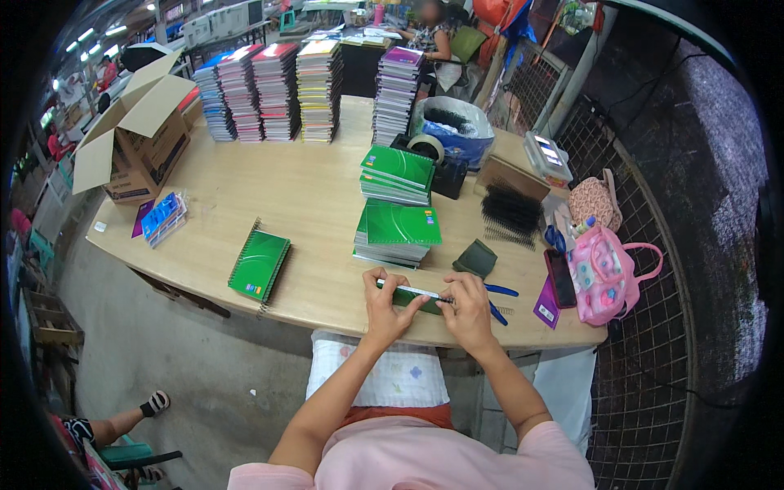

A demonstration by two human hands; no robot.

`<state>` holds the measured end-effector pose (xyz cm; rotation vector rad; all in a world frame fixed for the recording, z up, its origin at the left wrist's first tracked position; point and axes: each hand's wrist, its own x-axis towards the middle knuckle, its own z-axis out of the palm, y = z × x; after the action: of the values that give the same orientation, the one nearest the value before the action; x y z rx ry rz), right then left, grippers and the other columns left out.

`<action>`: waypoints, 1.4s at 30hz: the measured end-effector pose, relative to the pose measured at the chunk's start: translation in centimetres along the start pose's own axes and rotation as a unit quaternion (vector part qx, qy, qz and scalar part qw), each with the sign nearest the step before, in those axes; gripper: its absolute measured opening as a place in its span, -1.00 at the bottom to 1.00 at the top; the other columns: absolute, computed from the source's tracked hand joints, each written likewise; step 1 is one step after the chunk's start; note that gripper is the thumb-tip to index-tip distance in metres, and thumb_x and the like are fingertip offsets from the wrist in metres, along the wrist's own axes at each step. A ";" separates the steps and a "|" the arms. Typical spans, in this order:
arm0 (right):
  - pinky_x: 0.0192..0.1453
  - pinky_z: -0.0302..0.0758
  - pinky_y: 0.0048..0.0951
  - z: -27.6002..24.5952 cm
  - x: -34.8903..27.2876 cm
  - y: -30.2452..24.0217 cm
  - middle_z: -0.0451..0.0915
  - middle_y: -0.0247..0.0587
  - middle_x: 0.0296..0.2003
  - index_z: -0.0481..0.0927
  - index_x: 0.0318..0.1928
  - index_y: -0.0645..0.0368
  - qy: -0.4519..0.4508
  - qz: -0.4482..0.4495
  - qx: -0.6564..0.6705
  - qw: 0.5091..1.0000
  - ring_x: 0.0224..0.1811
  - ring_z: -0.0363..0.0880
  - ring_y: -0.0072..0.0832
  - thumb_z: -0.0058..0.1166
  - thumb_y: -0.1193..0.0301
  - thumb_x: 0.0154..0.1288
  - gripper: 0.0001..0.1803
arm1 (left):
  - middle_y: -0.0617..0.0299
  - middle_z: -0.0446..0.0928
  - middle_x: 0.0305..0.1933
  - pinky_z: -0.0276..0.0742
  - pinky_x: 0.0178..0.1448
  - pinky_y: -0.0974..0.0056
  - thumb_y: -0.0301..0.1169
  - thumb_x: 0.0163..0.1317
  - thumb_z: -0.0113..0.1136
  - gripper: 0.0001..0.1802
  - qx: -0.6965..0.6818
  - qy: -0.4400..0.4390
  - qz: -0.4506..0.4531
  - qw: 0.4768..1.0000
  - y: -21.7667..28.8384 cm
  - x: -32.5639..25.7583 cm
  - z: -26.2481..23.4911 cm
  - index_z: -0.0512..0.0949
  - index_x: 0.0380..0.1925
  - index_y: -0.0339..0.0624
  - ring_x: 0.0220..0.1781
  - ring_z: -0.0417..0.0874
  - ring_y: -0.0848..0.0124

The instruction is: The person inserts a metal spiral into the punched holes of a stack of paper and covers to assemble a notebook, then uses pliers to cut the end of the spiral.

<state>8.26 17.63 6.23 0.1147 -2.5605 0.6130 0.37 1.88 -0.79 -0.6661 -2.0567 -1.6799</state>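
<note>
Because it apparently needs steadying, your left hand [387, 309] and right hand [468, 310] pinch a green notebook [418, 291] near the surface [318, 196]'s 6 o'clock edge. Blue-handled pliers [501, 290] lie conveniently close, at 3 o'clock.

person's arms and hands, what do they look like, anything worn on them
Both the left hand and right hand are ungloved. The forearms are bare, with no watch or bracelet visible. Short, pale pink sleeves cover the upper arms. Rings are too small to tell.

A pale table [200, 249] stands on grey floor [204, 359] beside wire mesh [641, 359].
</note>
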 end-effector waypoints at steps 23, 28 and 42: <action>-0.58 0.21 -0.51 -14.3 4.4 -5.0 0.39 -0.42 -0.67 0.54 -0.47 0.09 0.033 -0.186 0.596 0.780 -0.67 0.33 -0.58 0.18 0.43 0.35 -0.79 | 0.03 0.26 -0.09 0.46 0.02 0.13 -0.25 -0.07 0.62 -0.52 -0.004 -0.008 0.001 1.000 0.2 0.0 -0.3 0.53 -0.28 -0.22 -0.04 0.41 0.11; -0.57 0.26 -0.59 -9.2 7.9 5.6 0.48 -0.44 -0.62 0.54 -0.43 0.15 0.036 0.150 0.397 0.905 -0.63 0.38 -0.70 0.30 0.40 0.29 -0.79 | 0.05 0.24 -0.10 0.44 0.03 0.14 -0.26 -0.08 0.62 -0.52 -0.018 -0.002 -0.002 1.000 0.2 -0.1 0.3 0.51 -0.29 -0.23 -0.05 0.38 0.14; 0.16 0.44 -0.24 -11.3 6.7 7.0 0.54 -0.03 0.07 0.53 0.10 0.10 -0.298 -0.108 0.362 0.877 0.09 0.55 -0.14 0.16 0.24 0.37 -0.64 | 0.05 0.22 -0.06 0.40 0.10 0.18 -0.31 -0.05 0.61 -0.51 0.005 -0.014 0.010 1.000 -0.9 0.0 -0.2 0.48 -0.27 -0.26 0.00 0.35 0.15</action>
<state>6.17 29.09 15.44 0.9633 -2.6415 1.6175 -0.17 1.54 -1.43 -0.7087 -2.0685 -1.6573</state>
